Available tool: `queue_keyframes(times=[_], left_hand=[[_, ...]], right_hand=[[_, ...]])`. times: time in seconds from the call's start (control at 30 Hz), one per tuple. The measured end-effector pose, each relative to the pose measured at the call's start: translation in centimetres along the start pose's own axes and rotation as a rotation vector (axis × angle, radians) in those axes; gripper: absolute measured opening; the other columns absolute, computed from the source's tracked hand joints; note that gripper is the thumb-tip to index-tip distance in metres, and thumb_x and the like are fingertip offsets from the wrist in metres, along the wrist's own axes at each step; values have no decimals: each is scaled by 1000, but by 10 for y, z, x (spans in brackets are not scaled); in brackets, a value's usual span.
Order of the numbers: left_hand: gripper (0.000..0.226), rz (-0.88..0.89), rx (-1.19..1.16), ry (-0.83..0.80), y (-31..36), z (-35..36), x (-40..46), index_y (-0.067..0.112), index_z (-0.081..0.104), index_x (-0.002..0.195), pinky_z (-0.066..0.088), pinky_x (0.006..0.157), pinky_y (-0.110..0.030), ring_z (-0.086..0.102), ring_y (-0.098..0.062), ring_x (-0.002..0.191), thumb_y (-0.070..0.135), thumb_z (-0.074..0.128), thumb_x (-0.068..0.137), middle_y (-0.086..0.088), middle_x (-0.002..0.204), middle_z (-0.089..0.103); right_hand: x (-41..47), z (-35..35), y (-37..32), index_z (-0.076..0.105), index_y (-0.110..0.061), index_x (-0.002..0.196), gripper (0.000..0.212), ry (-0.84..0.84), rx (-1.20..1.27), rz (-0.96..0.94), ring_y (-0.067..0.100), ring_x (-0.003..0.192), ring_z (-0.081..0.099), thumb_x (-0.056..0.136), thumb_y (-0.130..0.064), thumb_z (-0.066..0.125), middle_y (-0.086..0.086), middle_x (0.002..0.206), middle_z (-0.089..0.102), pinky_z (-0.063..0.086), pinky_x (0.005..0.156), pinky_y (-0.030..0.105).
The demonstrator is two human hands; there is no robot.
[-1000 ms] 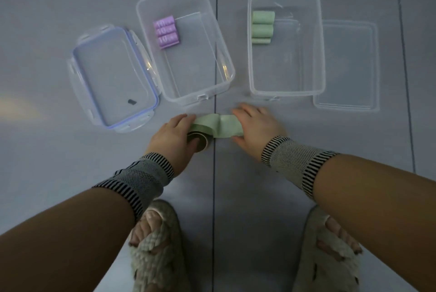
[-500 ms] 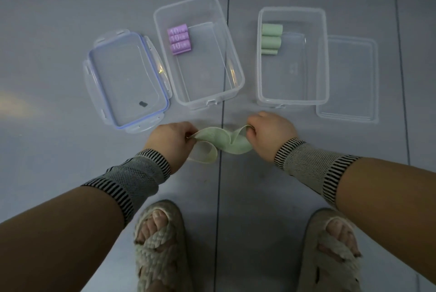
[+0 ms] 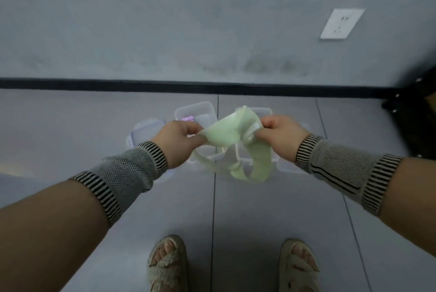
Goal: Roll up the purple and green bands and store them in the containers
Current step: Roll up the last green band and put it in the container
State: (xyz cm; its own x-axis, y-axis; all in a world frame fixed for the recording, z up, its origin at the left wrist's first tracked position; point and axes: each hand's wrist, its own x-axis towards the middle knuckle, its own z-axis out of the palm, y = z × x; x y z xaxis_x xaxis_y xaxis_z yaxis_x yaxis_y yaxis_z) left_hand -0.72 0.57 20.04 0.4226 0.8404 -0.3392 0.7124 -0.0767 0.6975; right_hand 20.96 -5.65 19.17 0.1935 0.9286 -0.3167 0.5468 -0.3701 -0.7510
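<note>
green band (image 3: 226, 136) stretched left-right, loop hanging, pinched by left hand (image 3: 179, 140), right hand (image 3: 280, 136) fingers

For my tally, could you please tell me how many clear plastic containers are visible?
2: left container behind the left hand, right container behind the green band. Hands may hide others.

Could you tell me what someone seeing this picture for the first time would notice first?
The eye lands on the pale green band, unrolled and held in the air at the picture's centre, one end pinched by the left hand and the other by the right hand, its loops drooping between them. Behind it, clear containers sit on the grey floor, mostly hidden. A white wall socket stands out at upper right.
</note>
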Motion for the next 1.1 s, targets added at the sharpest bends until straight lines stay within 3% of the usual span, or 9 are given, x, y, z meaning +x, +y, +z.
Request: queue_keyframes(times=[0.07,0.17,0.27,0.43,0.53,0.67,0.9,1.0,1.1], left_hand=[[24,-2,-109,50,32,-16,-19,23,63,65,39,53,-12,49,-15,61,11,60,87,3,60,57],[25,13,-204,119,73,-31,-50,17,58,64,31,42,-9,42,-11,56,6,56,86,1,59,51],[18,56,-299,213,100,-34,-78,16,60,70,38,51,-17,47,-16,63,7,56,86,-5,70,56],[32,157,-404,283,129,-25,-123,21,59,119,44,77,-15,60,-10,90,9,53,90,5,98,66],[25,177,-540,276,138,-16,-144,12,68,105,45,77,-12,62,-11,95,6,48,91,-2,100,68],[16,74,-818,257,138,-8,-151,13,69,87,49,72,-26,69,-14,83,18,54,91,-6,87,72],[15,101,-817,272,128,6,-138,13,63,81,50,74,-37,57,-23,73,-2,64,82,-7,72,61],[21,148,-755,268,128,9,-130,14,63,81,47,64,-30,52,-21,66,-7,63,80,-6,69,57],[26,209,-686,289,129,9,-124,17,64,82,46,62,-22,53,-15,64,-9,62,79,-5,75,58]], right_hand=[[-17,-17,-25,68,-3,82,17,92,100,46,22,71,55,84,-12,54,8,74,61,46,69,31],[-43,-41,-60,63,-1,71,17,265,269,44,22,70,45,82,-9,52,10,67,49,37,67,32],[-78,-56,-87,65,4,83,20,346,383,16,21,71,46,85,-8,48,10,72,53,40,70,33],[-136,-56,-112,69,-9,87,18,310,356,-176,16,75,56,87,-7,51,8,84,67,46,72,29],[-156,-49,-115,71,-11,97,19,291,299,-256,15,80,60,90,-10,54,6,90,70,49,75,28],[-162,-42,-105,72,-20,100,21,291,250,-283,24,86,65,89,-14,54,6,89,72,52,84,40],[-153,-46,-81,71,-18,88,15,248,172,-215,18,79,62,81,-11,58,2,84,70,52,81,38],[-144,-56,-82,66,-17,105,21,359,291,-162,13,93,59,85,-15,58,-4,98,65,45,91,26],[-135,-56,-83,59,-17,121,34,275,345,-184,11,105,57,87,-19,61,-3,113,61,41,98,25]])
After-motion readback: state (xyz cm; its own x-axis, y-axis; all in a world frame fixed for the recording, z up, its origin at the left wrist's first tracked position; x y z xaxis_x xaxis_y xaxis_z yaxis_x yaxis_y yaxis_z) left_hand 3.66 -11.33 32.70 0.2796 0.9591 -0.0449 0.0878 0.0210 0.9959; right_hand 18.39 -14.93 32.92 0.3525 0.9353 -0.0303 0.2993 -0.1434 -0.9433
